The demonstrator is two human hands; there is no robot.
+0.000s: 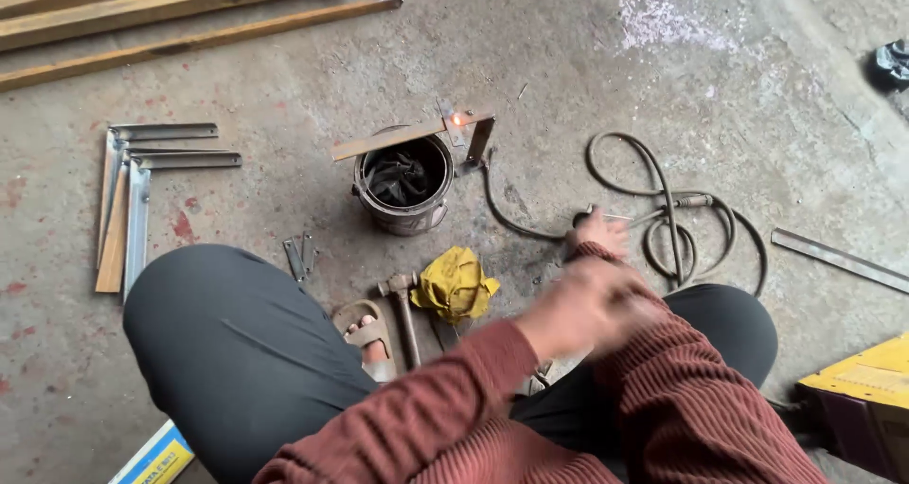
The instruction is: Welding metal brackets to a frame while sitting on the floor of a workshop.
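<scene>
Concrete floor (568,58) under blurred left hand (592,304), right hand (598,230) by cable (663,200); grips unclear.

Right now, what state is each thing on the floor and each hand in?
Angle-iron bracket: lying across the tin's rim, one spot glowing orange.
Dark round metal tin: upright, open, dark contents.
Wooden-handled hammer: lying flat, untouched.
Crumpled yellow cloth: lying loose.
Black welding cable: coiled.
Left hand: blurred, grip unclear.
Right hand: on the electrode holder by the cable.
</scene>
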